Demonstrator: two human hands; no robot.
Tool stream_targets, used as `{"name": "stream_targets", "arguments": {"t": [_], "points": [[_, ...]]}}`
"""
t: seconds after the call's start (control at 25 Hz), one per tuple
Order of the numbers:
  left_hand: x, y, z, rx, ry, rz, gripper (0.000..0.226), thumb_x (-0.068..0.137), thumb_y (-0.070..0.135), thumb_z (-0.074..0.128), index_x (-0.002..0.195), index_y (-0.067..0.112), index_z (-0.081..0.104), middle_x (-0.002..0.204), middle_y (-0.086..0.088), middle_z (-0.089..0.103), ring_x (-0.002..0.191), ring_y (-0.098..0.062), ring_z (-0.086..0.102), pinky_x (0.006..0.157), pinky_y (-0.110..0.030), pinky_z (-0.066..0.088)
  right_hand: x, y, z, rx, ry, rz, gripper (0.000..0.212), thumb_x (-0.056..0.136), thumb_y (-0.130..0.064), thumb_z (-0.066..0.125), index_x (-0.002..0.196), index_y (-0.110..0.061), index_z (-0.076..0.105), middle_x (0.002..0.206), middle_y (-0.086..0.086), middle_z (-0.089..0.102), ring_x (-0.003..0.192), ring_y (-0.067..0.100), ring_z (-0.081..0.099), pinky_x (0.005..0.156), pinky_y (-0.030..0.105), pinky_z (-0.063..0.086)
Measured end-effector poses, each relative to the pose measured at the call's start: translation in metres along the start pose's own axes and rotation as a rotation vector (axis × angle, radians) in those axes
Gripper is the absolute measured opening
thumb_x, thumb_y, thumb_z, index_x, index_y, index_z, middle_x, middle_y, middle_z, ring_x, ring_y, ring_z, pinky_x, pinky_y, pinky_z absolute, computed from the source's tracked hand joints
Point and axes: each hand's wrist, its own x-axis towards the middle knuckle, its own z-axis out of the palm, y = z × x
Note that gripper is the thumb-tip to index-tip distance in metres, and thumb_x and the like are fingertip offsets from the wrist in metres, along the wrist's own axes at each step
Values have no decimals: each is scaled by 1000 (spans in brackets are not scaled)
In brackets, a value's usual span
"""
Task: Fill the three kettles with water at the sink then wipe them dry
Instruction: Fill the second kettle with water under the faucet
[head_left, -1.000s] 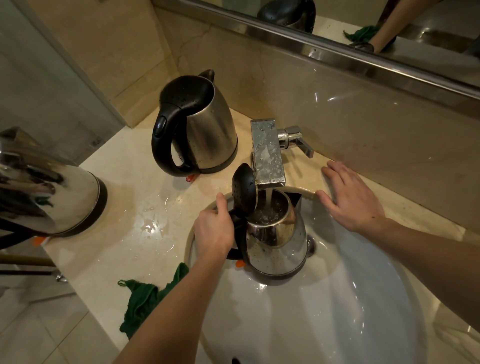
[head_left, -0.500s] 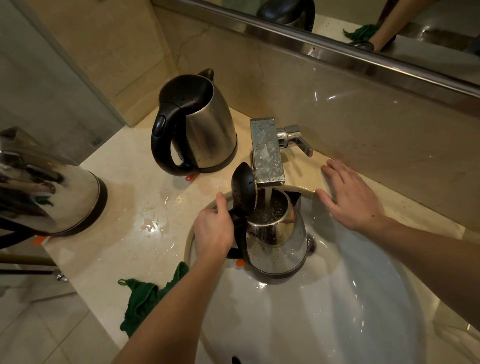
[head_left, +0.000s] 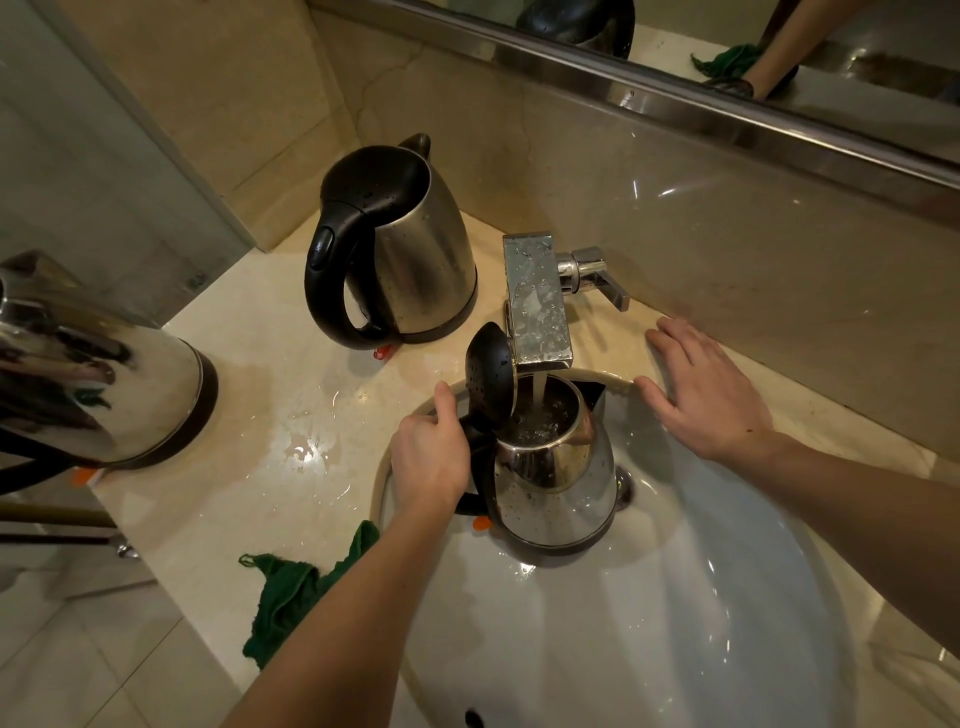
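Observation:
A steel kettle (head_left: 556, 483) with its black lid flipped up stands in the white sink (head_left: 649, 623), directly under the square chrome tap (head_left: 535, 296). Water streams from the tap into its open mouth. My left hand (head_left: 428, 457) grips the kettle's black handle. My right hand (head_left: 709, 395) rests flat with spread fingers on the counter by the sink rim, below the tap lever (head_left: 597, 275). A second steel kettle (head_left: 405, 249) with a black lid and handle stands shut on the counter at the back. A third shiny kettle (head_left: 88, 374) sits at the far left.
A crumpled green cloth (head_left: 291, 592) lies at the counter's front edge, left of the sink. Water puddles (head_left: 306, 447) spread on the beige counter between the kettles. A marble backsplash and a mirror ledge (head_left: 675, 98) run along the back.
Water keeps running into the kettle. Both hands stay where they were.

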Motion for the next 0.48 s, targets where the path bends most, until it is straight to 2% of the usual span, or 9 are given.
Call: {"name": "stream_targets", "arguments": {"t": [0.08, 0.48], "points": [[0, 0, 0, 5, 3, -5, 66, 101, 53, 29, 70, 4, 61, 62, -7, 55, 60, -19, 53, 56, -30, 41, 1, 0, 0, -3, 0, 1, 73, 92, -59, 20, 148, -13, 33, 157, 9, 28, 146, 24, 21, 121, 37, 14], [0, 0, 1, -5, 8, -6, 62, 101, 53, 30, 60, 10, 51, 58, -5, 52, 56, -16, 51, 54, -28, 39, 1, 1, 1, -1, -3, 10, 74, 92, -60, 18, 149, -14, 31, 158, 7, 26, 147, 23, 20, 120, 35, 12]]}}
